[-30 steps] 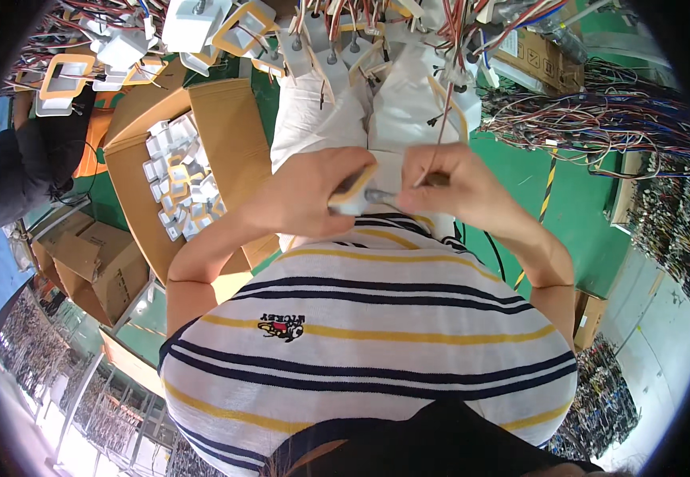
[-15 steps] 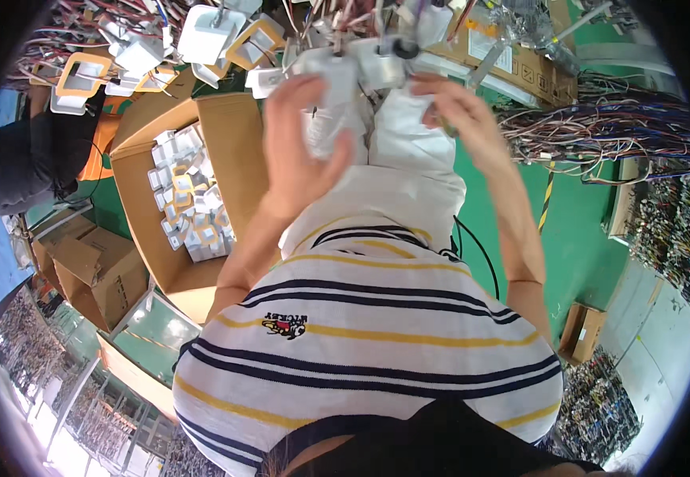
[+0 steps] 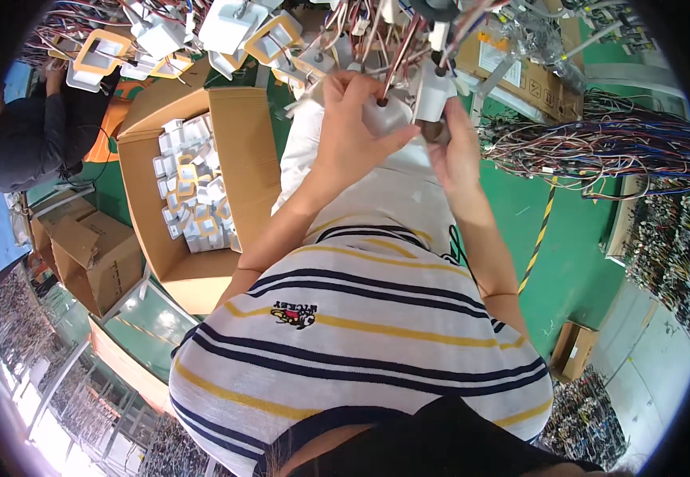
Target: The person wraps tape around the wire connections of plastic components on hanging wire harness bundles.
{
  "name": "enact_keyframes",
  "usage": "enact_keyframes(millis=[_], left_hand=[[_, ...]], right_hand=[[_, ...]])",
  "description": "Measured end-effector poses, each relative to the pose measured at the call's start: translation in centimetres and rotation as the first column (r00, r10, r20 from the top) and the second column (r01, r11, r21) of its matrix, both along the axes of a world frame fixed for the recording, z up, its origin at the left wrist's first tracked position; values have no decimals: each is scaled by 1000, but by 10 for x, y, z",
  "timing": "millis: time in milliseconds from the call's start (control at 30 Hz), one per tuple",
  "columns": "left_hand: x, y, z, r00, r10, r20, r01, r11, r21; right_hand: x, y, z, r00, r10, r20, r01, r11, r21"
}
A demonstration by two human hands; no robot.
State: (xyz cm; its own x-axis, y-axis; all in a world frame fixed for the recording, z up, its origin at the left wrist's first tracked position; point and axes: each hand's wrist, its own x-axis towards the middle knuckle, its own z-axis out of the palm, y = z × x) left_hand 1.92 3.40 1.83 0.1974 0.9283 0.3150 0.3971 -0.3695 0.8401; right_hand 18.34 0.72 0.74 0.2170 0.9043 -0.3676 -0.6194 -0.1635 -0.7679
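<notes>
My left hand (image 3: pixel 346 139) is closed around a white plastic housing (image 3: pixel 386 119), its thumb stretched along the near side. Reddish wires enter the housing's top through a dark grommet. Beside it, my right hand (image 3: pixel 461 151) grips a second white housing (image 3: pixel 434 94), fingers along its right side; a cable with a black fitting runs into its upper end. A dark, round part shows at its lower end, near my fingers. The two housings are close together above my lap; whether they touch I cannot tell. Part of each is hidden by my fingers.
Left of me, an open cardboard box (image 3: pixel 237 143) holds several white and yellow-edged housings. More wired housings (image 3: pixel 102 52) lie at the far left. Bundled wires (image 3: pixel 591 143) hang on the right, below a carton (image 3: pixel 548 83). Another person (image 3: pixel 31 139) sits at the left.
Both hands have moved inward toward each other and closed on white housings. The right hand came left and lower. The view has shifted slightly.
</notes>
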Motion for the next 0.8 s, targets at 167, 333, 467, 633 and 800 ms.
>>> enact_keyframes(millis=[167,333,467,633,800], left_hand=[[-1,-26,8,968,221,-118,-184,948,261],[15,-39,37,475,225,851,446,772,-453],[15,-34,28,330,326,886,795,411,-447],[14,-28,9,562,118,819,656,540,-528],[7,-27,7,812,-215,542,431,847,-310]], right_hand=[[-5,-32,22,904,-383,190,342,915,214],[-14,-38,20,867,-131,480,-123,879,462],[-9,-31,4,740,-237,630,-136,863,486],[4,-31,23,772,-71,631,-279,855,437],[29,-27,57,793,287,537,-414,901,131]])
